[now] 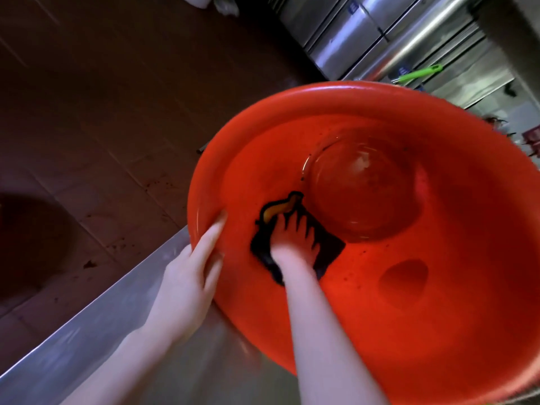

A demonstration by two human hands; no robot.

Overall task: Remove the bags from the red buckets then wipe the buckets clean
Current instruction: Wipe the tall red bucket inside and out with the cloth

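Glossy red plastic bucket (380, 287) (flecked with dark specks); dark cloth (327, 244); brushed metal surface (87, 331); matt tiled floor (102, 112).

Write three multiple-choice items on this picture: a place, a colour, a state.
1. Where is the right hand? A on the floor; B inside the round red plastic bucket; C on the steel cabinets.
2. What colour is the fabric wiping cloth? A white; B black with a yellow patch; C pink.
3. What is the left hand doing? A hanging free; B holding a bag; C gripping the bucket's rim.
Key: B, it presses the cloth on the inner wall; B, black shows round the hand; C, it clasps the rim.
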